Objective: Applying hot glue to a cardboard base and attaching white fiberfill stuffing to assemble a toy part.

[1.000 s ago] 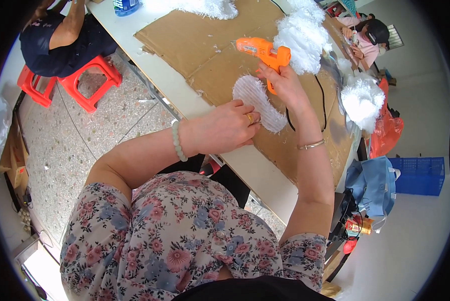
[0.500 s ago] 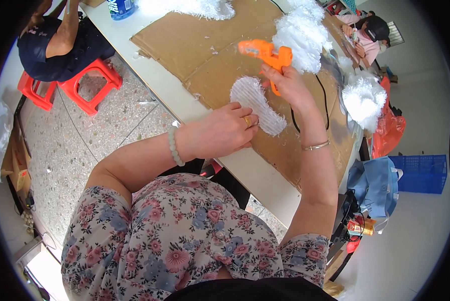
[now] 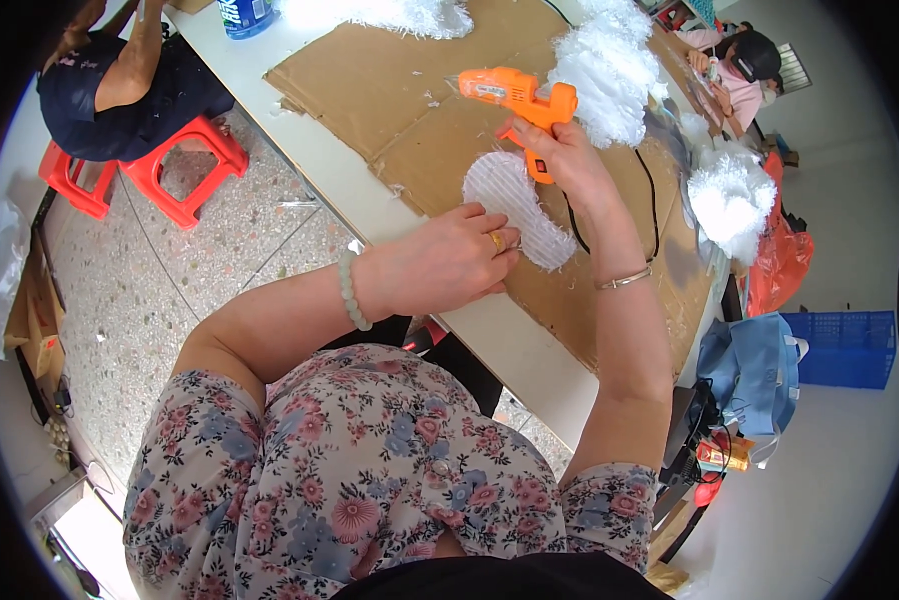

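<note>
An orange hot glue gun [image 3: 517, 90] is gripped in my right hand [image 3: 572, 160], raised over the brown cardboard [image 3: 419, 90], with its nozzle pointing left and away from me. Its black cord [image 3: 653, 205] trails beside my wrist. Lower on the cardboard lies a curved white ribbed fabric piece [image 3: 514, 195] with frayed edges. My left hand [image 3: 459, 255] is closed on the near left edge of this piece, fingers bent together. The thumb is mostly hidden under the hand. Nozzle and fabric are apart.
White fluffy tinsel-like heaps [image 3: 609, 75] lie at the back and right of the table [image 3: 329, 180]. A blue-labelled bottle [image 3: 244, 15] stands far left. One person [image 3: 99, 95] sits by red stools [image 3: 184, 170]; another [image 3: 744, 75] works far right. A blue bag [image 3: 749, 370] sits at right.
My right hand has moved the glue gun slightly left and away from me, turning it so the nozzle points more leftward. My left hand and the fabric piece look nearly unmoved.
</note>
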`<state>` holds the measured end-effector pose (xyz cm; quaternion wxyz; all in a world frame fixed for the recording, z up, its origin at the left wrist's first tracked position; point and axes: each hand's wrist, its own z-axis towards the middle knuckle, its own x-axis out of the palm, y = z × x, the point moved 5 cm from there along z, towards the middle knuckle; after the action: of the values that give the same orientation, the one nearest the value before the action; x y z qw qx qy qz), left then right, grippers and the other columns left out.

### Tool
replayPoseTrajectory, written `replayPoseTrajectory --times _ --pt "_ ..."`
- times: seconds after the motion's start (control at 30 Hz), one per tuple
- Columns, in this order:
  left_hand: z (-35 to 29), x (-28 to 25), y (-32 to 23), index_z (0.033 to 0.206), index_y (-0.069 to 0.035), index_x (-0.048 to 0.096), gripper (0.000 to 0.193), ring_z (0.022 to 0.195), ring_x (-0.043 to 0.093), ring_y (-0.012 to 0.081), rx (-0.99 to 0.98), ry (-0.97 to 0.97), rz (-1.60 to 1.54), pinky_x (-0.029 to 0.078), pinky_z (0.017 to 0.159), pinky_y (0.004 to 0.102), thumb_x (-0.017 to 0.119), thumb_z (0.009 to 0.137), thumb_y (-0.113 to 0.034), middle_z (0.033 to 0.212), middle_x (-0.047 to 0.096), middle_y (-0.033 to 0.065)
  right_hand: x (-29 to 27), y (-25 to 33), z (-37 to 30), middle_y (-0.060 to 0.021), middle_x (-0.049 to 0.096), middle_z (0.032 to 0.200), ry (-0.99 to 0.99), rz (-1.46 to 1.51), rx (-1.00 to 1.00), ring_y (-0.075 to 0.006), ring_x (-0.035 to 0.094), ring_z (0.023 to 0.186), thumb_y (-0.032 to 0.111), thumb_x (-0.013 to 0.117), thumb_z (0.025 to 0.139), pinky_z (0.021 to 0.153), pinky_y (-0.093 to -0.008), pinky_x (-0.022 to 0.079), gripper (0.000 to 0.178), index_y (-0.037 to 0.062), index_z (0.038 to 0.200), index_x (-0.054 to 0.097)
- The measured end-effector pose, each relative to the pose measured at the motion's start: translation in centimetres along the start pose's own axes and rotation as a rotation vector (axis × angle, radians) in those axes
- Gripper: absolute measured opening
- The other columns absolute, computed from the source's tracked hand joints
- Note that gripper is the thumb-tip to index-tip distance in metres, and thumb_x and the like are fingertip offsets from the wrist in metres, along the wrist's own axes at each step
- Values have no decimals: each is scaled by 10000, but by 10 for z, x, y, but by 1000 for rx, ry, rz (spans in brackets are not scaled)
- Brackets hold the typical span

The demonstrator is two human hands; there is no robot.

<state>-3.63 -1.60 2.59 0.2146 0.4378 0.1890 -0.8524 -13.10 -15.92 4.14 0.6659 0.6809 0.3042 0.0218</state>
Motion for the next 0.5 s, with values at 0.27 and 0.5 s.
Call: replayPoseTrajectory --times 0.27,0.5 --pt "-1 1 2 864 -18 618 277 950 563 226 -3 -11 -14 453 814 342 689 731 -251 923 598 81 -5 5 -14 -28 648 984 71 -6 -18 -84 550 783 272 614 896 704 -239 442 292 47 1083 615" --pt "-1 -2 1 866 -17 618 279 949 563 228 -5 13 -11 453 815 346 690 729 -250 936 602 84 -11 12 -13 -37 639 1055 -22 25 -97 -118 593 876 236 585 917 753 -257 461 310 34 1152 581"
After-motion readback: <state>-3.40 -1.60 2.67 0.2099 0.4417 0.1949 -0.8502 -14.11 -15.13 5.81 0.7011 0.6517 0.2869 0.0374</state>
